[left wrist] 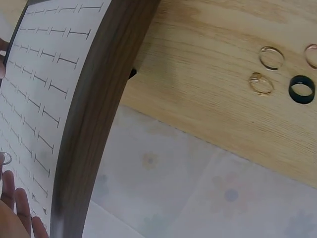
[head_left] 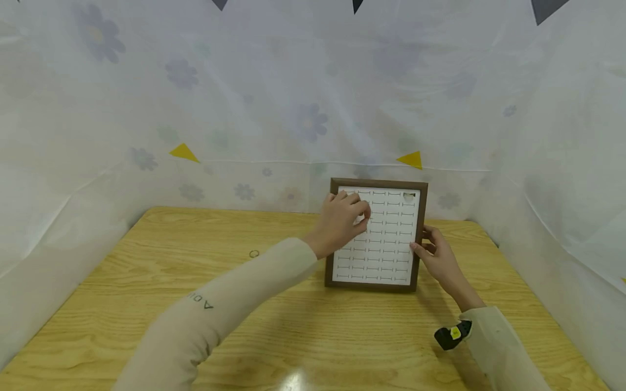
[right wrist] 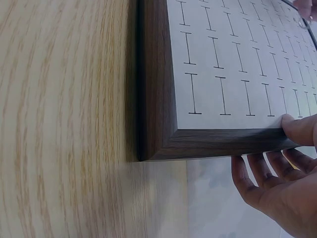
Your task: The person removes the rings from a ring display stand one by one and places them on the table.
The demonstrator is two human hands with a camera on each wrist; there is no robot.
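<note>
While the right hand (head_left: 440, 255) steadies the brown wooden-framed white ring display board (head_left: 376, 282) by its right edge, thumb and fingers clamping the frame, the left hand (head_left: 342, 220) pinches a small ring (left wrist: 6, 158) against its upper-left slots. Nearly every slot looks empty; four loose rings (left wrist: 285, 74) lie on the tabletop (head_left: 146, 282) left of the board, so filling seems barely begun.

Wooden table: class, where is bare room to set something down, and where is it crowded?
Bare wood lies along the table left of the left hand, and along the near edge before the framed ring board. It is crowded at the board, which the right hand holds, and beside it, where loose rings lie.
</note>
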